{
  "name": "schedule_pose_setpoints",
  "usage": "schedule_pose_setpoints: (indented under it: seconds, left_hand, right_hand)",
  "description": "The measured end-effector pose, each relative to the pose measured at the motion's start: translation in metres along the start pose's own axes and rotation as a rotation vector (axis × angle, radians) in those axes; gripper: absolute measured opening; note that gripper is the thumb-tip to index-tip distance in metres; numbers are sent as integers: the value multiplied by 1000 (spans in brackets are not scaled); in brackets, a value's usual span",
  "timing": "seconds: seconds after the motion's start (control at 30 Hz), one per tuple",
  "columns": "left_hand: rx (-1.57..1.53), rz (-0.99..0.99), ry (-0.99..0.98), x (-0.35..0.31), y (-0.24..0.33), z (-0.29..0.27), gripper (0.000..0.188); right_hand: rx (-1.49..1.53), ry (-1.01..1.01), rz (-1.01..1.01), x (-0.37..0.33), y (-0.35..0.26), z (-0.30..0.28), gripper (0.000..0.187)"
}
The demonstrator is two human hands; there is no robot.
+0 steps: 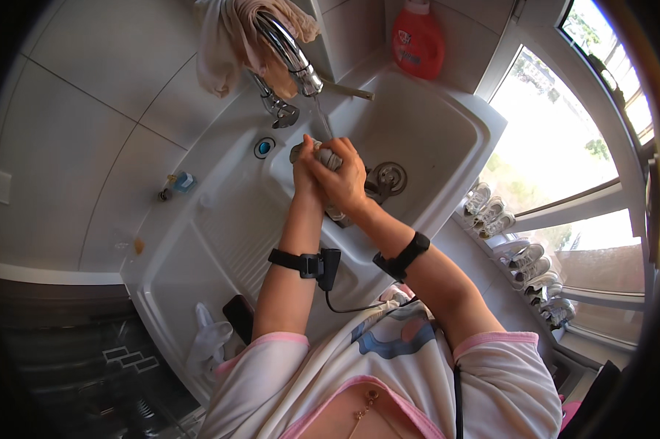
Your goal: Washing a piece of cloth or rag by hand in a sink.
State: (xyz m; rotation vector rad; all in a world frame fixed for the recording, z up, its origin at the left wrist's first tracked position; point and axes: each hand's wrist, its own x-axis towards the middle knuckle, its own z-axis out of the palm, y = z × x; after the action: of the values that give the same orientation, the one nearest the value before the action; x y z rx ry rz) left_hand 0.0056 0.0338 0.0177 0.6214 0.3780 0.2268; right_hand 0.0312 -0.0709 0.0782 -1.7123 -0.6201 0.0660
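My left hand [307,174] and my right hand [346,174] are pressed together, fingers closed around a bunched grey wet cloth [330,159]. They hold it over the white sink basin [440,121], just below the chrome faucet [298,62]. A thin stream of water [319,117] runs from the spout toward the cloth. Most of the cloth is hidden inside my fingers, so its exact kind cannot be made out. Beside my right hand, the round metal drain [390,178] shows in the basin floor.
Beige fabric [231,36] drapes over the faucet. A red detergent bottle [418,42] stands at the back corner. The ribbed washboard [231,238] slopes at left, with a dark phone-like object [238,316] and a white plastic bag [209,342] nearer me. Several shoes [524,256] line the window side.
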Motion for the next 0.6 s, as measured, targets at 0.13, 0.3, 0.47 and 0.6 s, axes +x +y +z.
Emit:
schedule_pose_setpoints:
  seconds: [0.13, 0.3, 0.47, 0.6]
  left_hand:
    - [38, 61, 197, 11, -8, 24, 27]
    - [352, 314, 497, 7, -3, 44, 12]
    - [392, 348, 361, -8, 0, 47, 14]
    - [319, 336, 165, -17, 14, 46, 43]
  right_hand:
    - [43, 19, 153, 18, 16, 2, 25]
    - [184, 5, 369, 29, 33, 4, 20]
    - [393, -249, 580, 42, 73, -19, 24]
    - [-36, -393, 279, 34, 31, -46, 56]
